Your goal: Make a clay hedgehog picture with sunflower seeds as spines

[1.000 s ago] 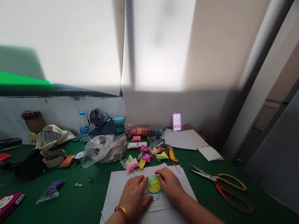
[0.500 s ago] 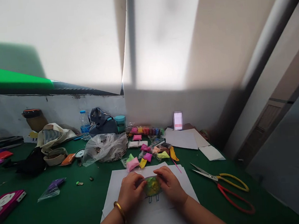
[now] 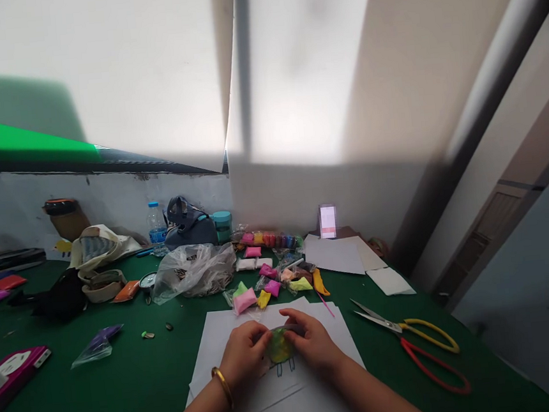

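A yellow-green lump sits between my two hands, over white paper that bears drawn lines, two small leg shapes among them. My left hand, with a gold bangle at the wrist, pinches the lump's left side with thumb and fingers. On its right side, my right hand presses thumb and bent fingers against it. A thin greyish band runs along the lump's top edge between the hands. Just beyond the paper lie a pink packet and a yellow packet.
Open scissors with yellow and red handles lie at the right. Behind are a plastic bag, a bottle, a lit phone and paper sheets. A magenta box stands at the left.
My fingers have shifted on the lump and sit closer together over its top. More drawn lines show on the paper below my hands. The view has moved slightly.
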{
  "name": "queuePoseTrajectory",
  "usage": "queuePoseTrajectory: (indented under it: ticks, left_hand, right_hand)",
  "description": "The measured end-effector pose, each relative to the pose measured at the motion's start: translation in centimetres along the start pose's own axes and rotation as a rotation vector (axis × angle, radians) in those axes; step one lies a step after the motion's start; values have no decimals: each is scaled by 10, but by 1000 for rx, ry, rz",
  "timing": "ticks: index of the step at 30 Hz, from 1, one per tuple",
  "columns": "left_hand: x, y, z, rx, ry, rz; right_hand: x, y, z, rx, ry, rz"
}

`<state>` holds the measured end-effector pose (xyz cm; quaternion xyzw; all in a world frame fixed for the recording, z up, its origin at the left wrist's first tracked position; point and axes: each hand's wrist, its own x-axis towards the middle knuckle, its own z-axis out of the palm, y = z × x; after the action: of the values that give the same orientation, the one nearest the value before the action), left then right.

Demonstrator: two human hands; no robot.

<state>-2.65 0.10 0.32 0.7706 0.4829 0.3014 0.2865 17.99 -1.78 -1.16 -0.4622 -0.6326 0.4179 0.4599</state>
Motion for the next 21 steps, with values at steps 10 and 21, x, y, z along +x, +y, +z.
queuePoseTrajectory:
  ticks: [10, 21]
  left_hand:
    - [5, -12, 8, -187, -8, -129]
    - [7, -13, 10, -183, -27, -137]
  right_hand:
    - [3, 2, -1, 116, 34, 16]
    - [2, 1, 0, 56, 26, 19]
